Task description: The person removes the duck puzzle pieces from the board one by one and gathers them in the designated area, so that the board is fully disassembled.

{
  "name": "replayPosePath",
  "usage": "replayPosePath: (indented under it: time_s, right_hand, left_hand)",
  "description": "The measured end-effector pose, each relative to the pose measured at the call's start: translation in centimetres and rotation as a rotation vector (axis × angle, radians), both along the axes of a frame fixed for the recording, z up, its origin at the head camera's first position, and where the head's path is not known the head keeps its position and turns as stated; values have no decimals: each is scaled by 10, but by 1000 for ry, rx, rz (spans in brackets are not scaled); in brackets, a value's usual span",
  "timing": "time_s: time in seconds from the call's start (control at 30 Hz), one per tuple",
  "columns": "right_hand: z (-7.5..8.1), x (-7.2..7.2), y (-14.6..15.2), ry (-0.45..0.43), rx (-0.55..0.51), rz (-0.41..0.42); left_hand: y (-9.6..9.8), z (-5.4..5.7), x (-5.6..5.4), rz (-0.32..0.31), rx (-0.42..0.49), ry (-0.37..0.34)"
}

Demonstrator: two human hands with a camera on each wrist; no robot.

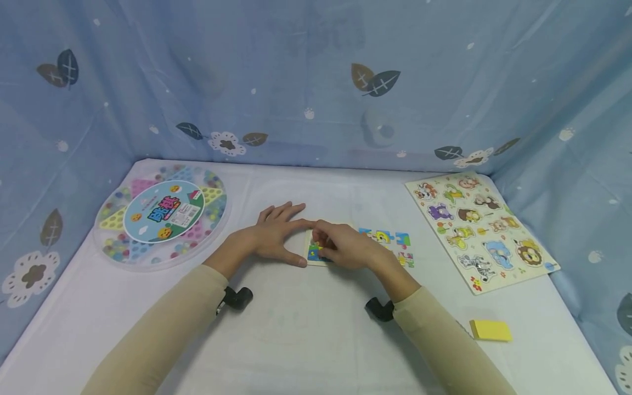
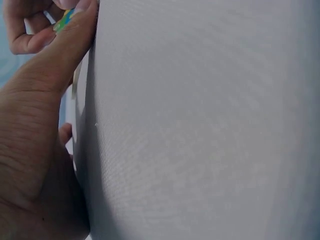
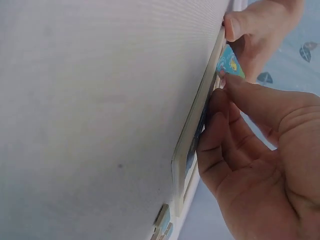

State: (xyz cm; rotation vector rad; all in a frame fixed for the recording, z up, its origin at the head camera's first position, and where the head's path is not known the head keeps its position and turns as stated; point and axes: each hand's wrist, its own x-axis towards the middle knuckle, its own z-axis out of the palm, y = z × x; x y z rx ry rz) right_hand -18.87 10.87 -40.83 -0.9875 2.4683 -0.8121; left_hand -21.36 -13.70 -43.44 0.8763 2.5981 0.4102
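Note:
My right hand (image 1: 351,246) bends over a small wooden puzzle board (image 3: 178,175) and pinches a blue, green and yellow puzzle piece (image 3: 230,62) between thumb and finger. The piece stands tilted at the board in the right wrist view. With its fingers spread, my left hand (image 1: 272,237) lies at the board's left side, thumb near the lower corner and index finger along the top. Much of the board is hidden under the right hand. Several loose puzzle pieces (image 1: 402,238) lie just right of the board, partly behind the right wrist.
A round clear-lidded game box (image 1: 163,214) with coloured beads sits at the left. On the right lies an animal peg board (image 1: 456,211), and a yellow block (image 1: 491,330) is nearer the front. Blue curtains (image 1: 296,82) enclose the white table (image 1: 296,345).

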Motion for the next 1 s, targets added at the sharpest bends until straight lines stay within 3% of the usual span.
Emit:
replayPosePath:
  time_s: [0.6,1.0]
  right_hand:
    - [5,2,19,-108,-229,33]
    - [8,4,44,-158,-278,14]
  left_hand:
    - [1,1,1,0,-10,2]
    - [2,1,0,10,-12,8]
